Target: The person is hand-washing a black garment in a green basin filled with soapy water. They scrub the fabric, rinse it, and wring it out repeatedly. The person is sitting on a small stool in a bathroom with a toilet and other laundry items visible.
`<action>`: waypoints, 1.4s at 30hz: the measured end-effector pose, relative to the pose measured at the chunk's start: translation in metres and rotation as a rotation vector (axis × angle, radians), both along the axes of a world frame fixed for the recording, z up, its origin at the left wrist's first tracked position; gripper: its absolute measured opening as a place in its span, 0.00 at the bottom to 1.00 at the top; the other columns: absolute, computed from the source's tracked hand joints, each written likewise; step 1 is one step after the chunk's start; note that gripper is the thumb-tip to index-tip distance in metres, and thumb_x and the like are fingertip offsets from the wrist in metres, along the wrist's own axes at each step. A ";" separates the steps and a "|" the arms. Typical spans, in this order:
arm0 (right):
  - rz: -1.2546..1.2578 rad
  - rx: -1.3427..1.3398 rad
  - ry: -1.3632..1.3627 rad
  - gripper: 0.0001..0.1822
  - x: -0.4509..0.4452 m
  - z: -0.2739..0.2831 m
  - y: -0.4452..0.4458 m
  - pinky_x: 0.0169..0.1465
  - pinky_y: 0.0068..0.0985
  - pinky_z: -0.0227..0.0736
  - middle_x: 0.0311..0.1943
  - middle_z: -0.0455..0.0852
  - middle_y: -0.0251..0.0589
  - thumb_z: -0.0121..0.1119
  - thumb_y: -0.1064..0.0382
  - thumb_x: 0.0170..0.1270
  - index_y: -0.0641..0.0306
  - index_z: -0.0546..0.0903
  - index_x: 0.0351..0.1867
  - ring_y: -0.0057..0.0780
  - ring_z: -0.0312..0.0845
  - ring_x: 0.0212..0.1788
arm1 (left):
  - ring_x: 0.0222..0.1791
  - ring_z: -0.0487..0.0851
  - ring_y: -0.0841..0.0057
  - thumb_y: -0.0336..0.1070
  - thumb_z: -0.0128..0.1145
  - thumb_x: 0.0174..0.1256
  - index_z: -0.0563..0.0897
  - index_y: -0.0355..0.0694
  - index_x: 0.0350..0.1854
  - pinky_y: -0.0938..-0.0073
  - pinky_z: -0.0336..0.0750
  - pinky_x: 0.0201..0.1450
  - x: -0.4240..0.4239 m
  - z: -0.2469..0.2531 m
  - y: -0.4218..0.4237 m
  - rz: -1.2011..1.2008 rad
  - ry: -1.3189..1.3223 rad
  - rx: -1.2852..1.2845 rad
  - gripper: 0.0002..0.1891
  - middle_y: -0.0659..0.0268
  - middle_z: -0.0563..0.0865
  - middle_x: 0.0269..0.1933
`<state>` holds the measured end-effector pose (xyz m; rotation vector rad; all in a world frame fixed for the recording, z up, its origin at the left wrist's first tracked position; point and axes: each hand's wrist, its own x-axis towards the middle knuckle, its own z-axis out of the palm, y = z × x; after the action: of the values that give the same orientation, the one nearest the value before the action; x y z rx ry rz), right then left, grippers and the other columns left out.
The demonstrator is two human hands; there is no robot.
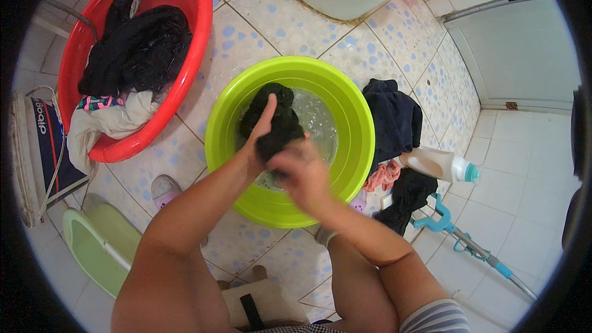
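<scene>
A lime-green plastic basin (289,215) stands on the tiled floor before me, with soapy water (319,115) in it. Black wet cloth (277,134) is bunched over the water between my hands. My left hand (264,125) has its thumb pointing up and lies against the cloth; its other fingers are hidden behind the fabric. My right hand (300,171), blurred, is at the cloth's lower right side, and its grip cannot be made out.
A red tub (199,32) with dark and cream clothes stands at upper left, above a pale green basin (76,236). Right of the lime-green basin lie dark clothing (393,115), a pink scrunchie (383,176), a white detergent bottle (434,162), black cloth (409,194) and a mop handle (476,245).
</scene>
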<state>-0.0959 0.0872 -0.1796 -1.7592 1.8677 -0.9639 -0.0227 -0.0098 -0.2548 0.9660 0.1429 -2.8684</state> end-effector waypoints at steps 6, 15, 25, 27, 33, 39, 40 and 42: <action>-0.742 -0.053 -0.149 0.09 -0.058 -0.075 -0.042 0.39 0.37 0.68 0.33 0.72 0.49 0.53 0.68 0.49 0.62 0.74 0.34 0.47 0.71 0.35 | 0.38 0.78 0.73 0.33 0.48 0.63 0.70 0.38 0.50 0.72 0.75 0.40 -0.037 -0.002 0.050 0.303 -0.135 -0.265 0.14 0.62 0.78 0.40; -0.873 0.239 -0.168 0.10 -0.061 -0.091 -0.043 0.41 0.39 0.66 0.38 0.71 0.49 0.49 0.70 0.54 0.60 0.72 0.39 0.48 0.70 0.42 | 0.43 0.77 0.73 0.38 0.48 0.63 0.74 0.38 0.46 0.68 0.73 0.46 -0.031 -0.009 0.056 0.281 -0.145 -0.283 0.13 0.63 0.78 0.45; -0.582 0.038 -0.005 0.14 -0.091 -0.123 -0.009 0.47 0.41 0.63 0.42 0.69 0.55 0.50 0.71 0.53 0.64 0.69 0.43 0.56 0.67 0.43 | 0.54 0.69 0.73 0.49 0.52 0.60 0.67 0.42 0.57 0.65 0.58 0.58 -0.012 -0.012 0.028 0.134 -0.289 -0.572 0.25 0.65 0.73 0.53; -0.640 0.058 0.069 0.15 -0.073 -0.122 -0.012 0.48 0.41 0.64 0.45 0.69 0.54 0.52 0.67 0.54 0.62 0.70 0.45 0.55 0.68 0.44 | 0.57 0.65 0.71 0.51 0.51 0.61 0.61 0.48 0.62 0.62 0.53 0.60 0.005 -0.013 0.017 0.034 -0.453 -0.584 0.29 0.66 0.69 0.58; -0.143 0.232 0.536 0.18 -0.059 -0.155 0.017 0.37 0.38 0.73 0.46 0.70 0.49 0.53 0.56 0.57 0.50 0.71 0.50 0.45 0.72 0.43 | 0.65 0.52 0.58 0.56 0.51 0.60 0.35 0.62 0.67 0.48 0.49 0.62 0.013 -0.017 0.030 -0.200 -0.509 -0.441 0.42 0.63 0.47 0.68; -0.410 0.399 0.479 0.07 -0.047 -0.126 0.002 0.25 0.37 0.70 0.29 0.78 0.42 0.52 0.56 0.58 0.55 0.75 0.32 0.41 0.76 0.25 | 0.60 0.63 0.65 0.61 0.49 0.58 0.55 0.55 0.64 0.50 0.59 0.58 0.000 -0.004 0.039 -0.115 -0.406 -0.196 0.34 0.62 0.63 0.62; -0.334 0.236 0.323 0.07 -0.017 -0.096 -0.006 0.27 0.38 0.66 0.23 0.79 0.44 0.51 0.57 0.60 0.56 0.76 0.33 0.44 0.76 0.26 | 0.57 0.68 0.66 0.62 0.48 0.58 0.62 0.52 0.61 0.53 0.63 0.57 0.014 -0.030 0.032 -0.060 -0.271 -0.137 0.31 0.62 0.69 0.58; -0.174 0.111 0.251 0.06 0.018 -0.056 0.001 0.28 0.33 0.68 0.25 0.78 0.39 0.58 0.57 0.52 0.53 0.78 0.28 0.40 0.73 0.23 | 0.37 0.80 0.75 0.66 0.43 0.58 0.79 0.46 0.40 0.68 0.75 0.42 0.011 -0.032 0.018 0.009 -0.037 -0.049 0.28 0.65 0.83 0.35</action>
<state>-0.0779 0.0880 -0.2355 -1.7410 2.2156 -0.7071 -0.0118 0.0079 -0.2870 1.0056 0.0736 -2.8296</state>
